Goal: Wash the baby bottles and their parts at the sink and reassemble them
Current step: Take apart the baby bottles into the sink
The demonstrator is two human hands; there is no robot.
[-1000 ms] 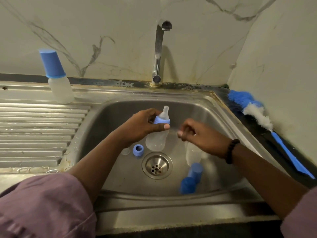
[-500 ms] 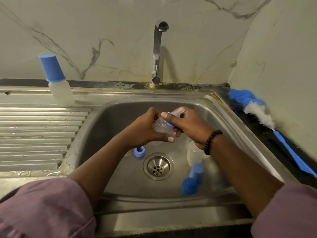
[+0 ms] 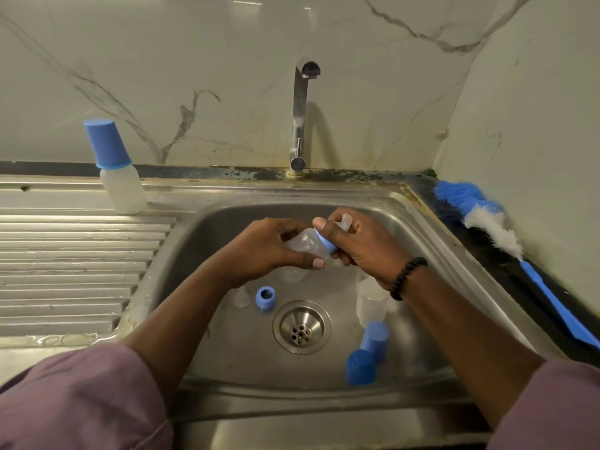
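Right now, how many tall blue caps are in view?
3: one on the finished bottle on the drainboard, cap; two loose in the sink, at and. Arms may hide others.

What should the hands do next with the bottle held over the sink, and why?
Probably twist the blue collar with the right hand while the left hand steadies the bottle: both already grip it so, with the teat seated.

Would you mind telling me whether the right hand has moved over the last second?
Yes. The right hand has moved left, from right of the drain to above it, and now grips the ring and teat of the bottle held by the left hand.
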